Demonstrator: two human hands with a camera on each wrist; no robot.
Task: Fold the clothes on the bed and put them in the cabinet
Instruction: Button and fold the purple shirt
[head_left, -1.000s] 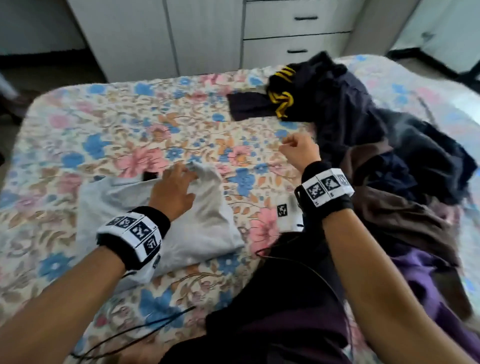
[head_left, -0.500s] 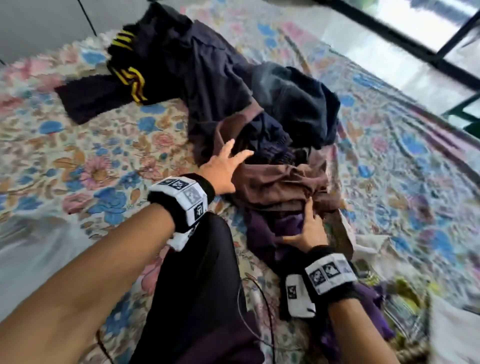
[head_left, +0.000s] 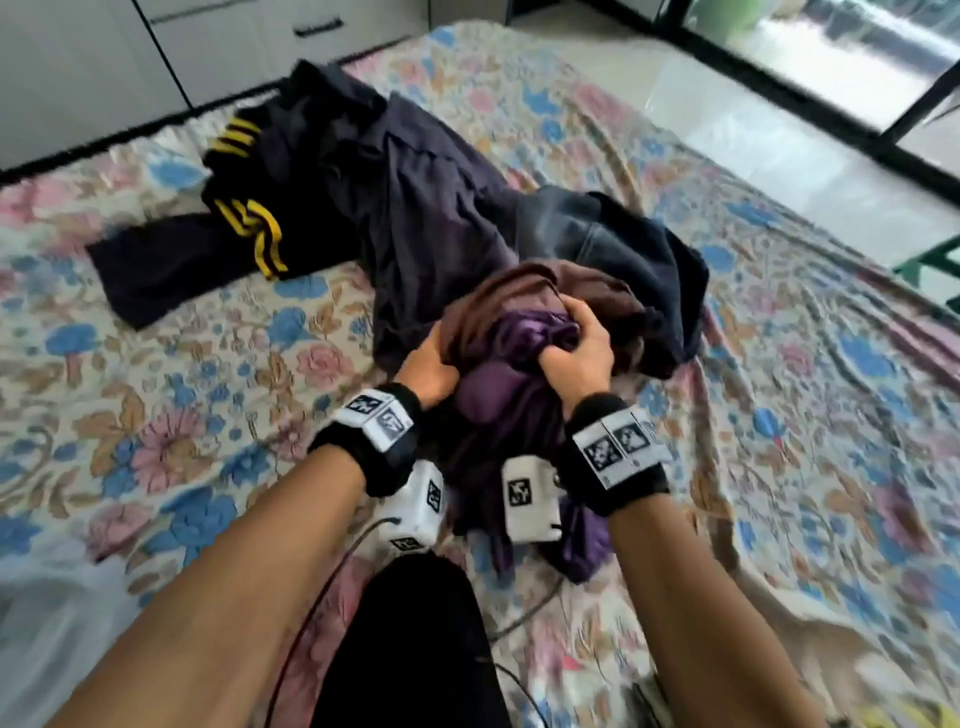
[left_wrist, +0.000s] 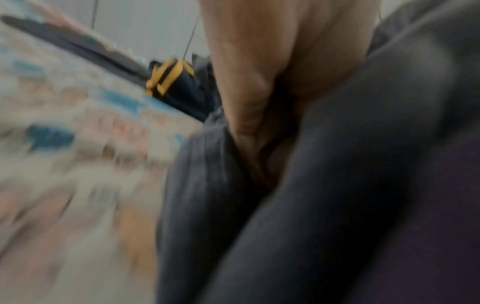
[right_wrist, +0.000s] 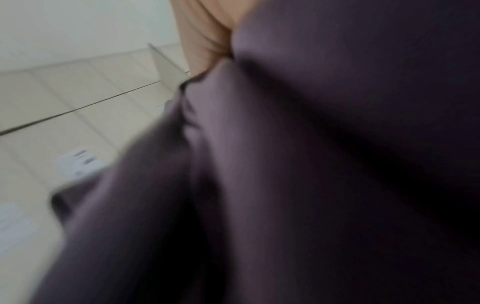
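Both hands, apart half a second ago, now meet on the purple garment (head_left: 511, 358) atop the clothes pile (head_left: 441, 228).
Left hand (head_left: 428, 366) and right hand (head_left: 574, 351) grip it, fingers curled; flowered bed (head_left: 171, 364) beneath.

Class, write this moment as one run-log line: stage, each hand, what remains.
stage: picking next garment | left hand: grips purple garment | right hand: grips purple garment | remaining: dark clothes pile unfolded on bed

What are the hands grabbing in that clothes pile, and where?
Both hold the purple garment: the right hand grips its bunched top, the left hand its left side, beside the brown garment.
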